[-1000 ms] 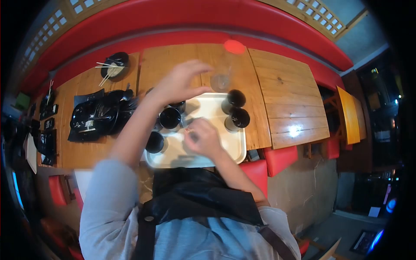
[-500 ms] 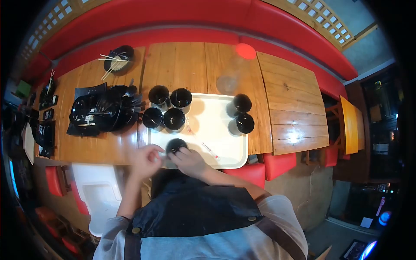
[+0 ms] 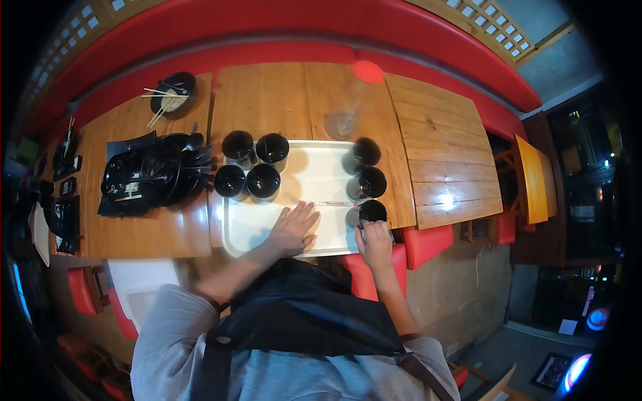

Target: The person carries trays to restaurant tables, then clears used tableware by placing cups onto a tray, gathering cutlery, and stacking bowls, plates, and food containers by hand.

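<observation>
My right hand (image 3: 376,242) has its fingers on the rim of a dark cup (image 3: 372,211) at the tray's near right corner. Two more dark cups (image 3: 366,183) stand in a row behind it along the right edge. Flat and spread, my left hand (image 3: 293,228) is over the middle of the cream tray (image 3: 267,230). Just beyond its fingertips lies a thin printed paper strip (image 3: 329,203). Several dark cups (image 3: 263,182) are grouped at the tray's left side, upright, some reaching past its edge.
Black dishes with spoons (image 3: 150,175) are stacked left of the tray. Farther back sits a black bowl (image 3: 172,95) with chopsticks. A clear pitcher with a red lid (image 3: 368,71) stands behind the tray. Red stools (image 3: 428,246) and a white bin (image 3: 144,277) are below the table's near edge.
The cup from the tray's near middle is now at the right row, with my right hand on it. My left hand has opened and moved right over the tray.
</observation>
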The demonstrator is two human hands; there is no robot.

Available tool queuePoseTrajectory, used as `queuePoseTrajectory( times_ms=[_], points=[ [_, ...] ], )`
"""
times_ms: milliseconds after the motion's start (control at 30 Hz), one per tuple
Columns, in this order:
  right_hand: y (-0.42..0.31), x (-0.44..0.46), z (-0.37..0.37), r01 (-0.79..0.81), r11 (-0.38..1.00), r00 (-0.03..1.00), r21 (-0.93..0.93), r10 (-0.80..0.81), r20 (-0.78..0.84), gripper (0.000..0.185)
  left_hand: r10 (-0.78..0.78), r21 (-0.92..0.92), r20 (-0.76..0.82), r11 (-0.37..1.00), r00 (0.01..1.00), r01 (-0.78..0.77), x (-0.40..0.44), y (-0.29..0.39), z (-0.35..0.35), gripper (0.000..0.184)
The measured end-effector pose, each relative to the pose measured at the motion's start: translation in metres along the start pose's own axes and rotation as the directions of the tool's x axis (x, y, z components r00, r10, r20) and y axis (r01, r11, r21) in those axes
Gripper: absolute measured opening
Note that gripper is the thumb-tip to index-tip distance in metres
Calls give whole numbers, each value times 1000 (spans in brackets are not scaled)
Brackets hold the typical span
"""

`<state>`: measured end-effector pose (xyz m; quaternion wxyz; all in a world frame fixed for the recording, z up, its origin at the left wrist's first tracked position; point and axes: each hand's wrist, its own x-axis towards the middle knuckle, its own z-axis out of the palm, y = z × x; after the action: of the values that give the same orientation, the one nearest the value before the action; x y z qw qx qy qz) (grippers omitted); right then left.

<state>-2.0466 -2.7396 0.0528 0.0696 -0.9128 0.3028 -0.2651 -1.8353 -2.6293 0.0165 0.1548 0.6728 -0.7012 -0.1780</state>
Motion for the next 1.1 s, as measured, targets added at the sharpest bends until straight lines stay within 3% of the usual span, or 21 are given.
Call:
queuePoseTrajectory(
  times_ms=[167, 233, 267, 333, 433, 567, 633, 700, 767, 900, 967, 1033, 1100],
  points=[
    [-11, 7, 1, -125, 985, 977, -117, 102, -187, 30, 14, -65, -49, 998, 999, -17, -19, 5, -14, 52],
    [-22, 14, -6, -143, 977, 939, -161, 83, -332, 32, 30, -1, -188, 1000, 982, -31, -25, 6, -34, 51],
    [-25, 20, -7, -142, 980, 940, -140, 89, -330, 33, 29, -2, -189, 1000, 982, -30, -26, 3, -47, 51],
    [-25, 40, -11, -118, 986, 936, -117, 72, -345, 32, 32, 65, -543, 998, 839, 5, -22, -9, -85, 54],
    [-21, 81, -8, -75, 994, 943, -78, 45, -330, 33, -108, 119, -512, 974, 852, 195, -2, -23, -148, 70],
    [-9, 132, 5, -67, 992, 985, -103, 50, -164, 47, -6, 290, -274, 953, 962, 89, 27, -65, -148, 85],
    [0, 141, 12, -99, 986, 990, -134, 84, -114, 53, -92, 330, -148, 934, 985, 137, 31, -73, -138, 90],
    [3, 144, 11, -124, 991, 992, -51, 123, -29, 60, -129, 371, -115, 914, 985, 163, 28, -73, -132, 89],
    [-1, 133, 3, -129, 989, 992, -71, 129, -5, 63, -160, 351, -130, 916, 978, 197, 25, -72, -125, 88],
    [-10, 95, -22, -327, 940, 941, -101, 334, 55, 75, -246, 349, -198, 887, 949, 303, 25, -65, -113, 88],
    [-7, 73, -24, -427, 894, 877, -135, 446, 179, 85, -269, 359, -222, 871, 937, 335, 26, -62, -109, 88],
    [-10, 62, -23, -436, 881, 861, -185, 468, 199, 90, -322, 376, -263, 834, 909, 404, 27, -57, -104, 89],
    [-21, 63, -25, -319, 936, 945, -146, 326, 26, 86, -315, 371, -274, 837, 909, 402, 27, -55, -108, 89]
  ],
)
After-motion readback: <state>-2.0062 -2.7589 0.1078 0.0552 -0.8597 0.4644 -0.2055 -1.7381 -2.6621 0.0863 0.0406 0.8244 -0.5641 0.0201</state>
